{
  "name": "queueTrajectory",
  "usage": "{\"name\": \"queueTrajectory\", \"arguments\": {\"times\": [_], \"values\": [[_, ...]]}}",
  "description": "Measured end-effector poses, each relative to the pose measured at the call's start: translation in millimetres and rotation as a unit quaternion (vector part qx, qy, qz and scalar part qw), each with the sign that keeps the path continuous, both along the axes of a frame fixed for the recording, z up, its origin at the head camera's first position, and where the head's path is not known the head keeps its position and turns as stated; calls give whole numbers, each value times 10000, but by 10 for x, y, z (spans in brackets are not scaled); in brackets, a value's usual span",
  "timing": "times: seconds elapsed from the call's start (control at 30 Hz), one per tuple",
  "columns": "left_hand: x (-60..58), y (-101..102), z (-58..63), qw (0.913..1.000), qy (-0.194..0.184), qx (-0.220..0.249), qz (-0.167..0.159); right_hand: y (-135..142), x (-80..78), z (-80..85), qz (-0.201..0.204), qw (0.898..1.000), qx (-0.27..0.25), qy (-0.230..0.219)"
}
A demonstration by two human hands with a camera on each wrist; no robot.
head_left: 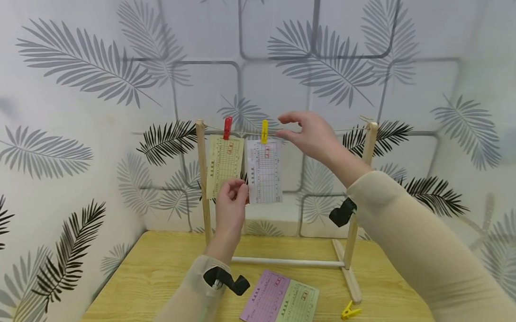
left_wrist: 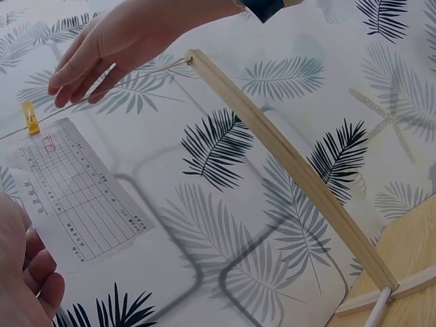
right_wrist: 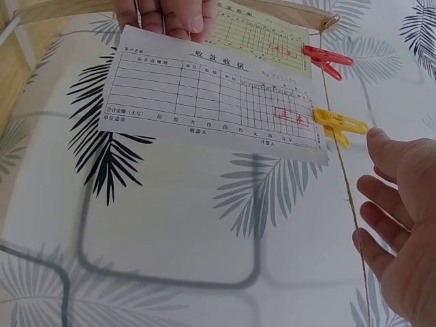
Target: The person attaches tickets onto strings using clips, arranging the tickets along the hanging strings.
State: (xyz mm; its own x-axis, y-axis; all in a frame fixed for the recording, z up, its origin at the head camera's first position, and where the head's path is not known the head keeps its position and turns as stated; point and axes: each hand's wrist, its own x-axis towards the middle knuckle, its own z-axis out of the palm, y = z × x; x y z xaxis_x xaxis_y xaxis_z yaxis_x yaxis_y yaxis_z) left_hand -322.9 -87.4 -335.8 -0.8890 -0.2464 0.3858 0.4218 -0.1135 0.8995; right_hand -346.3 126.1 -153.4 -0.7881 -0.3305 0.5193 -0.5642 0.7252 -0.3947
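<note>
A yellow clothespin [head_left: 264, 131] clips a white receipt slip [head_left: 264, 172] to a thin string. Left of it, a red clothespin [head_left: 227, 128] holds a pale yellow slip [head_left: 225, 164] on the same string. My right hand [head_left: 310, 133] is just right of the yellow clothespin, thumb and forefinger spread apart with nothing between them. In the right wrist view the thumb tip is at or very near the end of the yellow clothespin [right_wrist: 344, 124]. My left hand [head_left: 231, 200] is by the white slip's lower left edge, fingers loosely bent; no paper shows between them.
The string runs between two wooden posts [head_left: 370, 143] of a frame with a white crossbar [head_left: 287, 261]. On the wooden table [head_left: 130, 279] lie a purple slip [head_left: 264, 298], a pale green slip [head_left: 298, 304] and another yellow clothespin [head_left: 350, 311]. Leaf-patterned wall covering [head_left: 88, 67] stands behind.
</note>
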Motion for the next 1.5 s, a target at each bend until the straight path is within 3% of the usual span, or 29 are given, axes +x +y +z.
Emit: {"name": "queueTrajectory", "arguments": {"times": [0.37, 0.97, 1.2, 1.5], "values": [[90, -60, -94, 9996, 75, 85, -250, 145, 186, -122, 77, 9992, -128, 377], [171, -79, -297, 9996, 58, 53, -287, 402, 466, -441, 149, 9993, -221, 248], [253, -73, -391, 9994, -41, -113, -329, 479, 573, -661, 261, 9995, -167, 6], [322, -141, -585, 9986, -189, -214, -444, 587, 590, -1057, 403, 9989, -131, -179]]}}
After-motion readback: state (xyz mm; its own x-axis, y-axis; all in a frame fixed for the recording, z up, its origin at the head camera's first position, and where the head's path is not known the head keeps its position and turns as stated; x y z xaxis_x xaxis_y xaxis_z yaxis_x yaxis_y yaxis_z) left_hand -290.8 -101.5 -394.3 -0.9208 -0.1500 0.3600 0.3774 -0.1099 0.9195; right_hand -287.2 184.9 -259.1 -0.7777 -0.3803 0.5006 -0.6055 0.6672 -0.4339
